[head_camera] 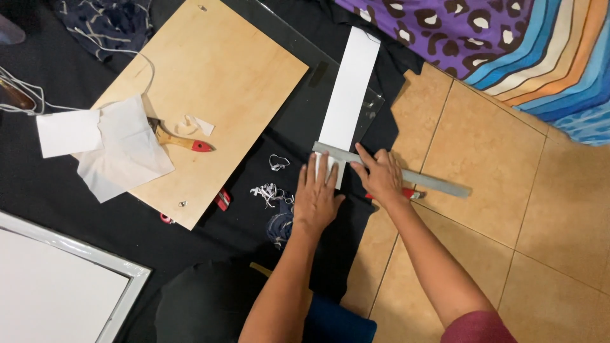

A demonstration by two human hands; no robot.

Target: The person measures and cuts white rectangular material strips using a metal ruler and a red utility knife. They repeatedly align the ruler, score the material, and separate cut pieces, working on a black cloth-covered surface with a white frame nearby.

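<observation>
Fingers (pixel 324 166) of the left hand (pixel 316 194) lie spread and flat, palm down, pressing the near end of the white strip (pixel 349 89) just below the ruler (pixel 394 170); they grip nothing. The right hand (pixel 381 176) rests on the ruler with fingers bent and the forefinger stretched to the left along its edge, pressing it down. A red tool (pixel 410 192) shows at the right of this hand, but whether the hand holds it cannot be told.

The strip runs from under the left fingertips away to the far side, lying on a clear sheet (pixel 372 108) over black cloth (pixel 51 190). The ruler crosses the strip's near end at a slant and reaches right over the tan tiles (pixel 495 190).

To the left lies a plywood board (pixel 216 89) with a red-handled brush (pixel 181 141) and crumpled white paper (pixel 124 149) on it. White paper scraps (pixel 270 190) lie near the left hand, just to its left. A white frame (pixel 95 257) sits at the near left corner. Patterned fabric (pixel 508 44) in purple and coloured stripes fills the far right.
</observation>
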